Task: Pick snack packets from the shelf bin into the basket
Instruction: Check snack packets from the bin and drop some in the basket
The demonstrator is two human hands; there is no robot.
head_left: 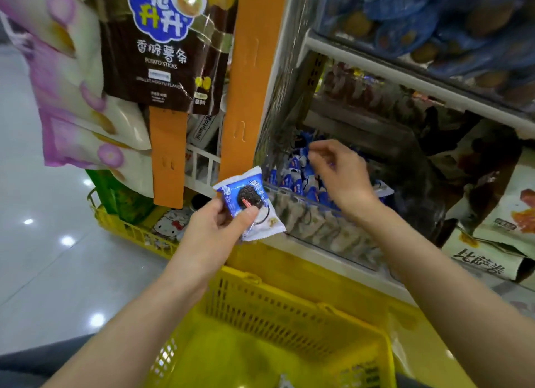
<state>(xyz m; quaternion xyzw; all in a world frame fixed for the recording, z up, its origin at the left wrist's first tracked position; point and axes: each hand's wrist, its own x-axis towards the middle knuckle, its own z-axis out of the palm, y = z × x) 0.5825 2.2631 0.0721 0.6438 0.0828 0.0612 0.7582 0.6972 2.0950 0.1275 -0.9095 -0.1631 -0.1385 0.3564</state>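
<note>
Yellow basket (289, 315) at 6 o'clock, one packet held above it, the other hand in the bin.

Just above the basket's far rim, toward 11 o'clock from it, the left hand (214, 231) pinches a blue-and-white snack packet (249, 202) showing a dark round biscuit, with the thumb on its face and the fingers behind. At 2 o'clock from that packet, the right hand (341, 173) reaches over the clear front wall of the shelf bin (318, 222), its fingers curled down among the heaped blue packets (292, 182); whether they grip one cannot be told. At 12 o'clock hangs a brown potato-stick bag (162, 46) beside an orange strip (249, 83). A second yellow basket (130, 234) sits on the floor at 9 o'clock.
</note>
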